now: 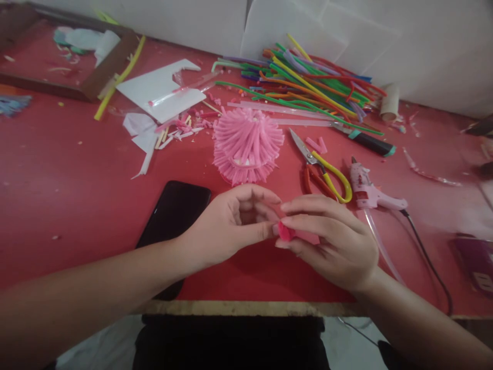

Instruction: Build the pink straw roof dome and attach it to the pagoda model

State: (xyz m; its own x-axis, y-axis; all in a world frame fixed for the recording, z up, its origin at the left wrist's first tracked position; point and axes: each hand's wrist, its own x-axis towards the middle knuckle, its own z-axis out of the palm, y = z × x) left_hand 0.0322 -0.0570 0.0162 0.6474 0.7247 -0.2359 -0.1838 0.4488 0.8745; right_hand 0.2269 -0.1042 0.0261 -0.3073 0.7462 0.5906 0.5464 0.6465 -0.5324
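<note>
Between the fingertips of both hands sits a small bright-pink fuzzy piece (285,232), partly covered by fingers; its exact kind does not show. My right hand (333,239) pinches it from the right. From the left, my left hand (239,221) meets it with the thumb tip, its other fingers curled. Just beyond the hands stands a tiered pink figure made of pipe cleaners (248,146). Under my left wrist lies a black phone (173,210). Scissors (318,167) with red and yellow handles rest beyond my right hand.
A pink glue gun (372,192) with a cord lies at the right, near a utility knife (372,143). Colourful pipe cleaners (308,79) are heaped at the back. White card (162,92) and scraps lie back left, beside a brown frame (90,77). The table's front edge (239,308) is close.
</note>
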